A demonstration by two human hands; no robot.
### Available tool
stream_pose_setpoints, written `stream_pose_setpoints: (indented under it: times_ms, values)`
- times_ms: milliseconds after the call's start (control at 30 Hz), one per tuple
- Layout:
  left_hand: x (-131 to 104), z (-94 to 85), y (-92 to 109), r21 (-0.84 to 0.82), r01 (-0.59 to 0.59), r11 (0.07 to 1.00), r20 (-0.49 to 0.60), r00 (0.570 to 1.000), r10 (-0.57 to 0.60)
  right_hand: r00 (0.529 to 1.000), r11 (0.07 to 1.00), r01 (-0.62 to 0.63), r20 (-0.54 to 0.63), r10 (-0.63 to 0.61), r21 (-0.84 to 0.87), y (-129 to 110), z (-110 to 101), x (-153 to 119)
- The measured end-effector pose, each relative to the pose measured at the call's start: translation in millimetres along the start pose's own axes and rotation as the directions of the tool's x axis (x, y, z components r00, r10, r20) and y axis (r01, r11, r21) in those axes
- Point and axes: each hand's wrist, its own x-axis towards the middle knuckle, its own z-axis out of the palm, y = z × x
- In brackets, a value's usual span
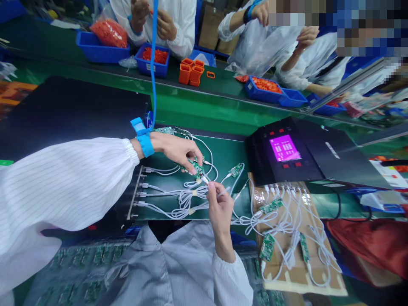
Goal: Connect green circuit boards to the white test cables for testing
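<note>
My left hand (178,148), with a blue wrist strap (145,144) on it, grips a small green circuit board (195,167) between thumb and fingers. My right hand (220,204) pinches the white plug of a cable (204,179) at the board's near edge; whether it is fully seated I cannot tell. Below both hands, bundled white cables (188,199) lie on the green bench, running from ports on the black box at the left. Another circuit board (236,170) on a cable rests to the right, and a further board (164,131) lies behind my left wrist.
A black tester with a lit purple screen (285,148) stands at the right. Before it, cabled boards lie on a cardboard sheet (287,282). A black case (79,106) fills the left. Across the belt, people handle parts beside blue bins (102,53) and orange frames (191,73).
</note>
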Motion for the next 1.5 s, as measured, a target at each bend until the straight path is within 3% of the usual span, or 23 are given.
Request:
stream_pose_setpoints:
  times_ms: [300, 700, 967, 1333, 1433, 1500]
  values:
    - [0, -0.6, 0, 0.046, 0.03, 0.998, -0.005, 1.0, -0.029, 1.0, 1.0, -0.028, 0.014, 0.028, 0.003, 6, 0, 1]
    - [7, 3.6, -7, 0.063, 0.045, 0.997, -0.003, 0.999, -0.045, 0.983, 0.996, -0.076, 0.166, 0.081, -0.039, -1, -4, 8]
    - [6, 5.2, -5, 0.038, 0.024, 0.999, -0.007, 1.0, -0.024, 0.986, 0.997, -0.08, 0.146, 0.08, -0.001, -1, -1, 7]
    - [6, 5.5, -3, 0.004, 0.013, 1.0, 0.026, 1.0, -0.013, 0.985, 0.999, -0.046, 0.169, 0.047, -0.004, -3, 0, 5]
    - [7, 6.8, -6, 0.019, 0.062, 0.998, 0.028, 0.998, -0.063, 0.986, 0.997, -0.016, 0.164, 0.028, -0.072, 0, 2, 5]
    - [7, 7.3, -5, 0.036, 0.117, 0.992, 0.031, 0.992, -0.118, 0.988, 0.987, 0.07, 0.149, -0.048, -0.147, 1, 3, 5]
